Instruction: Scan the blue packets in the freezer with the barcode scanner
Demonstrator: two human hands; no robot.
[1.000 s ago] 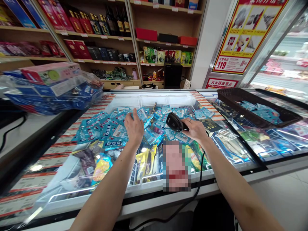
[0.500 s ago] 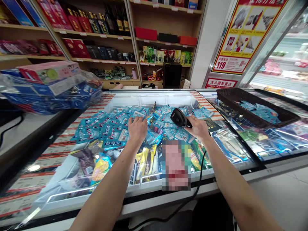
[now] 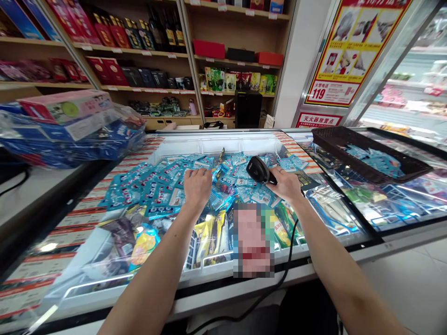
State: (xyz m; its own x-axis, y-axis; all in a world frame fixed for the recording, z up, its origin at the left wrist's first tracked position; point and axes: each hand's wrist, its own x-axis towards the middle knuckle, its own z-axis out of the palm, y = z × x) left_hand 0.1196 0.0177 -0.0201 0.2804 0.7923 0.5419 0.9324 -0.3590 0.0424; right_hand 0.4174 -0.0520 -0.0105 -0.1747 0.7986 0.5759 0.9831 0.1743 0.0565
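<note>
The right hand (image 3: 287,184) grasps the scanner (image 3: 257,170) by its handle, fingers wrapped around it, with the black head turned toward the left hand (image 3: 197,186). That hand is to the scanner's left, back upward, its fingers bent down at the blue packets (image 3: 159,184). The fingertips are hidden, so whether it grips a packet or merely rests on the pile cannot be told.

The packets lie flat and overlapping across the glass top of the freezer (image 3: 209,298), spread beneath the scanner and well out to its left, with a few more just to its right. Some show a white label with a barcode. A black cord (image 3: 291,246) runs on the near side of the scanner, over the freezer's front edge.

Under the glass, nearer the person than the scanner, are yellow wrappers (image 3: 206,237); beside them a pixelated patch (image 3: 253,242) covers some object. Well to the scanner's right, a dark tray (image 3: 415,167) holds more blue packets. Far to its left sits a plastic-wrapped bundle (image 3: 70,125) with a pink box on top. Beyond the scanner stand shelves (image 3: 223,28) of bottles, boxes and pouches, and beyond it to the right hangs a red and yellow poster (image 3: 349,56).
</note>
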